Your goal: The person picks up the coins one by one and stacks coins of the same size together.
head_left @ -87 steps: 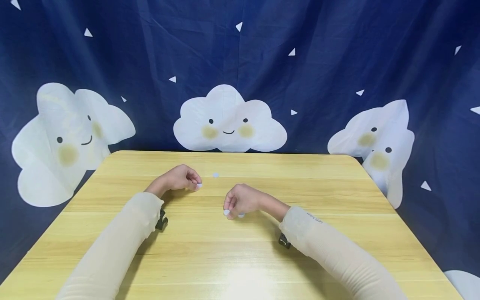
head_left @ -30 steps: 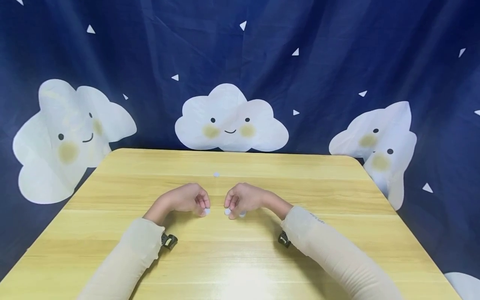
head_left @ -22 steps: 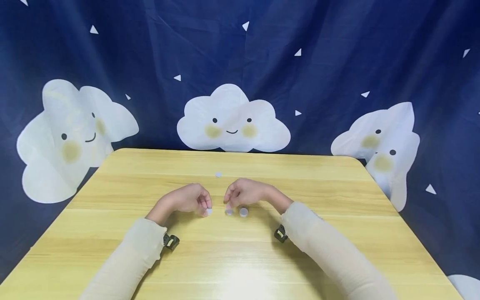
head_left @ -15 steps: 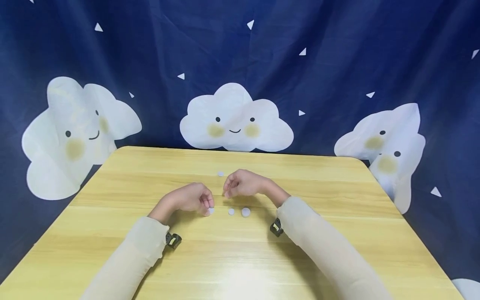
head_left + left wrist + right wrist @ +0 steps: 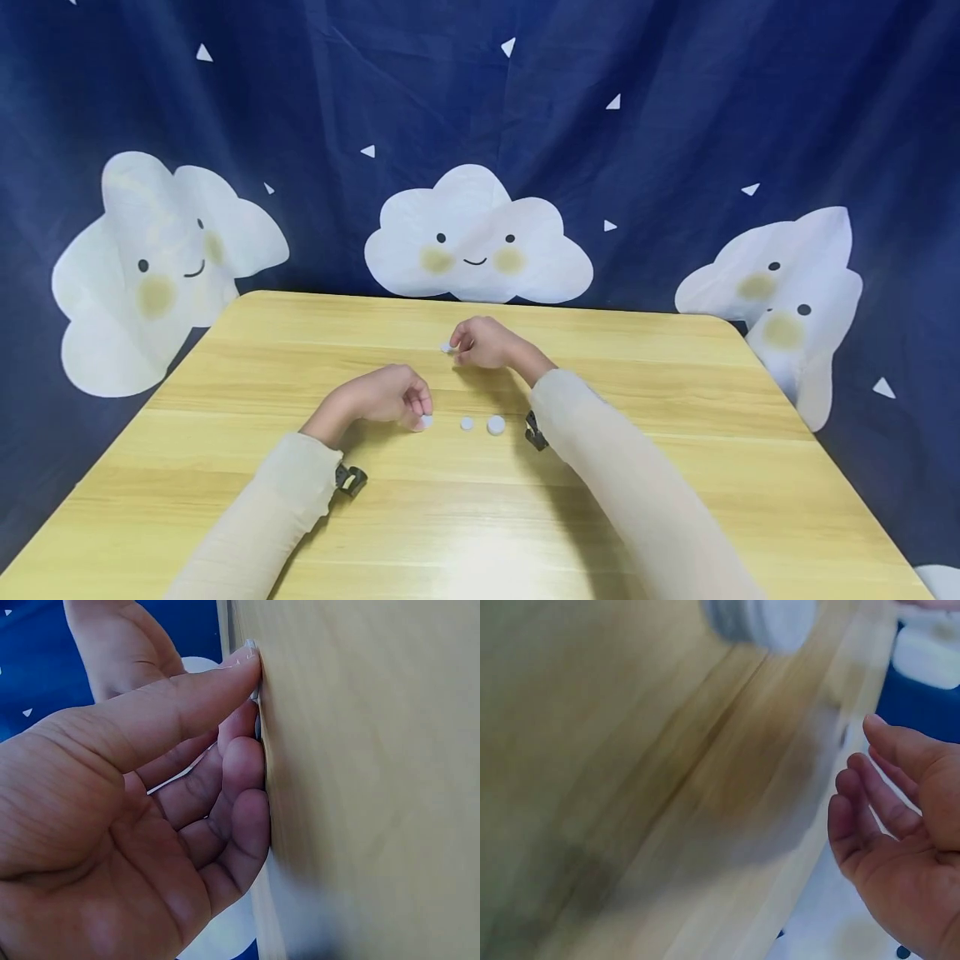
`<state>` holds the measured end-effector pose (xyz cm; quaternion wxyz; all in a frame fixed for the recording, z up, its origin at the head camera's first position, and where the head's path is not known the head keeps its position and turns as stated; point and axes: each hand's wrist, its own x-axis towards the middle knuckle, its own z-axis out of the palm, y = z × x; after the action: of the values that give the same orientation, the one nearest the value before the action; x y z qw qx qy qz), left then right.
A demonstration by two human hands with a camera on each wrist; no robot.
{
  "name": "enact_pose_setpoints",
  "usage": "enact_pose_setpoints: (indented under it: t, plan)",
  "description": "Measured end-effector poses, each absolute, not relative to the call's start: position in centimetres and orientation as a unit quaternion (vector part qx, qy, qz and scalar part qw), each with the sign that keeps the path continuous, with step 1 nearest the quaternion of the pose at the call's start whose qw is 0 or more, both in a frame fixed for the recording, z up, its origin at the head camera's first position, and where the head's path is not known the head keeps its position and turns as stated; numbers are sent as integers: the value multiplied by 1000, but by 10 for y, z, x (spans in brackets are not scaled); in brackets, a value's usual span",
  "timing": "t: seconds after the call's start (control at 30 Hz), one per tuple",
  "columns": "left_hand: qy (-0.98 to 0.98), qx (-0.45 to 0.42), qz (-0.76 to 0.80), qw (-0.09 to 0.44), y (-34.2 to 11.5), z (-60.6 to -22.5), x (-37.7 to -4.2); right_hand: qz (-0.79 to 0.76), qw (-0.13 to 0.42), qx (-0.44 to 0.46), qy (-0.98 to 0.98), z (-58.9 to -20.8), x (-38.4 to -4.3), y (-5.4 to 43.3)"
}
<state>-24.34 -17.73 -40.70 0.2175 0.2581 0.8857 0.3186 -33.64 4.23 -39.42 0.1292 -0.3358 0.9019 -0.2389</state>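
Observation:
My left hand (image 5: pixel 386 395) pinches a small pale disc (image 5: pixel 427 421) between thumb and fingers, down at the tabletop. From the left wrist view, the curled fingers (image 5: pixel 247 765) rest along the wood and mostly hide that disc. Further back, my right hand (image 5: pixel 489 342) reaches towards another small pale disc (image 5: pixel 446 347), its fingertips right at the disc's edge. Thumb and fingers stand apart in the right wrist view, with nothing between them. Between the hands and nearer the front lie a small disc (image 5: pixel 467 423) and a larger, thicker one (image 5: pixel 496 425), side by side.
All of this is on a light wood table (image 5: pixel 375 517). Behind it hangs a dark blue curtain (image 5: pixel 435 92) with smiling clouds (image 5: pixel 477 217). Black wrist mounts (image 5: pixel 350 480) show under both pale sleeves (image 5: pixel 262 508).
My left hand brought its disc nearer and to the right, beside the others. My right hand let go of the small disc and moved back to the far one.

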Motion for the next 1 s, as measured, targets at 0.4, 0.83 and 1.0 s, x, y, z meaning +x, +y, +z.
enact_pose_setpoints:
  t: [0.4, 0.83, 1.0]
  plan:
    - [886, 254, 321, 217, -177, -410, -244, -270, 152, -300, 902, -403, -356, 40]
    - [888, 252, 312, 223, -178, -408, -245, -317, 141, -239, 907, -418, -360, 31]
    - [887, 254, 315, 224, -178, -408, -245, -324, 132, -225, 909, -422, -359, 28]
